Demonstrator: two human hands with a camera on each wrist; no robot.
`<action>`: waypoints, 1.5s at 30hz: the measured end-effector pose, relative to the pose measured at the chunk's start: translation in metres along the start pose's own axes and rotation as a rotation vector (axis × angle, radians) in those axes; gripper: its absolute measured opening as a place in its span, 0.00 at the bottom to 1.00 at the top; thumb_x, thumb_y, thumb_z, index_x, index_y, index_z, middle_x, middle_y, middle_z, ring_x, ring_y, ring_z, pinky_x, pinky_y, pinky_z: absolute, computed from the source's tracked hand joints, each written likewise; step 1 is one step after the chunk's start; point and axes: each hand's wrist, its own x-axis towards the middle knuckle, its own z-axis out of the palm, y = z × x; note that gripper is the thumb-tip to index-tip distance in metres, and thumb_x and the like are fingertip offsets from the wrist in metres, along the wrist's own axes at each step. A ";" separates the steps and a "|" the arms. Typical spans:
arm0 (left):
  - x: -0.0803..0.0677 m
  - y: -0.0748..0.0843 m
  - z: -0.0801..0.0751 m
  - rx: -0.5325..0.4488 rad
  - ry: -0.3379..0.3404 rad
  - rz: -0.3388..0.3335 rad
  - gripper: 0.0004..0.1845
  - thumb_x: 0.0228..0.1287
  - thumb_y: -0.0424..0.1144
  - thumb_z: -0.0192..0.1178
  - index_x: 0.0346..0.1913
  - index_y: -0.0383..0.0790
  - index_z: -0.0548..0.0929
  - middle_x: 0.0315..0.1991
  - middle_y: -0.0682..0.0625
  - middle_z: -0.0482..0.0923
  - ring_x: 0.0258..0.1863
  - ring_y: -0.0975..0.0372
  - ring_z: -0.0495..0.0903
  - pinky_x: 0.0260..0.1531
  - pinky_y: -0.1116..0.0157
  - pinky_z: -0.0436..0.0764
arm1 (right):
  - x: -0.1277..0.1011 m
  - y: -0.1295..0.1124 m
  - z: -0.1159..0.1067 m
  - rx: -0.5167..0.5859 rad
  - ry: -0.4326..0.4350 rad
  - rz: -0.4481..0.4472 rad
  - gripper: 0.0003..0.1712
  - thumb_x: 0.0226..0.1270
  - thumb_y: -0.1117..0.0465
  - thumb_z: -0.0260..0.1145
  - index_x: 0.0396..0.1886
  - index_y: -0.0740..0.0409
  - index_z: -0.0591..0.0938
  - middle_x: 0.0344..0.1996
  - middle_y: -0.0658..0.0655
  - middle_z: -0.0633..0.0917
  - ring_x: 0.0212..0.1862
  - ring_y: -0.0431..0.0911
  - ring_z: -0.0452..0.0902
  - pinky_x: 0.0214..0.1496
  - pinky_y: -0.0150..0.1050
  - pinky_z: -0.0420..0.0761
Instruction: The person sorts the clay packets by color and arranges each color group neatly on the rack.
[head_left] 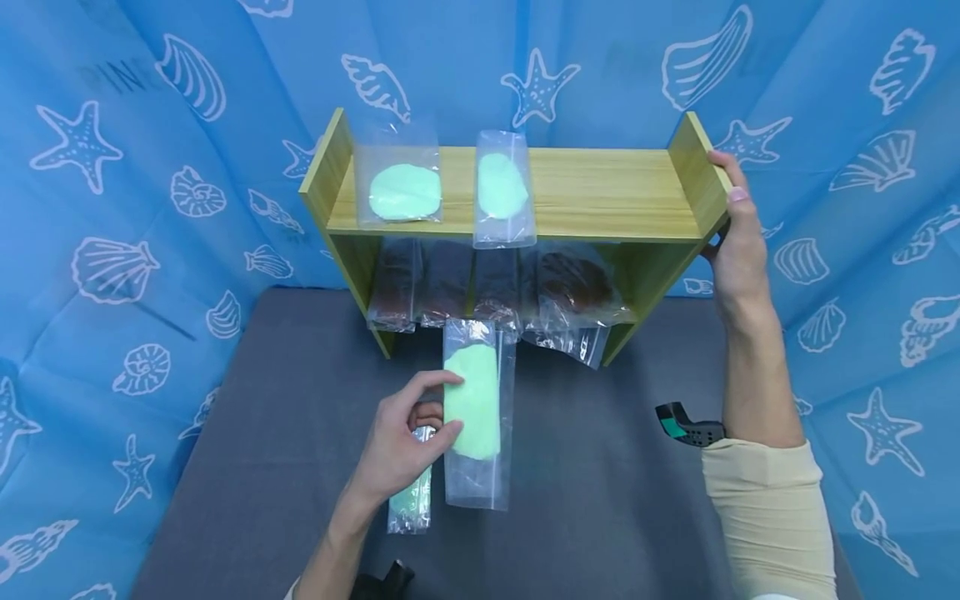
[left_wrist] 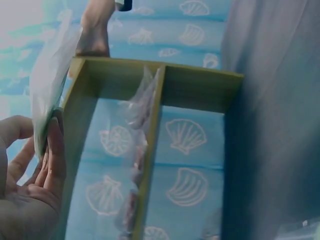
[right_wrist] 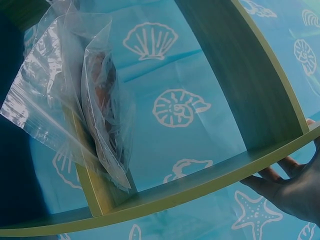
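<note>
My left hand (head_left: 408, 433) pinches a clear zip bag (head_left: 472, 404) of pale green material by its left side, thumb low and index finger higher. In the left wrist view this bag (left_wrist: 50, 82) stands nearly edge-on above the fingers. My right hand (head_left: 738, 237) grips the right side panel of a wooden two-tier shelf (head_left: 607, 192), fingers over its upper edge. The right wrist view has that hand (right_wrist: 295, 187) against the panel's outer face. On the top board lie two more green bags, a wide one (head_left: 405, 192) and a narrow one (head_left: 502, 187) overhanging the front edge.
Several clear bags with dark brown contents (head_left: 573, 283) fill the lower tier, some jutting past its front. Another green bag (head_left: 410, 500) lies on the grey table (head_left: 585, 492), partly behind my left hand. A blue shell-patterned curtain (head_left: 465, 67) hangs behind and at both sides.
</note>
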 end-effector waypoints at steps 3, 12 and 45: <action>0.007 0.011 -0.001 0.041 0.006 0.018 0.24 0.59 0.24 0.67 0.58 0.37 0.78 0.44 0.45 0.81 0.30 0.62 0.82 0.33 0.66 0.83 | 0.000 0.000 -0.001 -0.009 0.001 -0.012 0.28 0.74 0.45 0.44 0.71 0.40 0.70 0.57 0.59 0.67 0.51 0.50 0.65 0.43 0.48 0.67; 0.023 0.028 -0.001 0.081 0.028 0.059 0.23 0.56 0.25 0.70 0.55 0.37 0.80 0.47 0.44 0.74 0.31 0.61 0.82 0.36 0.65 0.85 | 0.000 0.001 0.001 -0.007 -0.002 -0.020 0.28 0.74 0.45 0.45 0.71 0.39 0.70 0.58 0.59 0.66 0.51 0.50 0.65 0.45 0.54 0.63; 0.106 0.076 0.007 0.024 -0.099 0.258 0.25 0.63 0.28 0.62 0.64 0.33 0.74 0.51 0.46 0.78 0.35 0.64 0.81 0.37 0.65 0.83 | 0.001 0.000 -0.001 -0.009 0.003 -0.004 0.29 0.73 0.42 0.47 0.71 0.39 0.71 0.57 0.58 0.67 0.52 0.50 0.64 0.46 0.55 0.60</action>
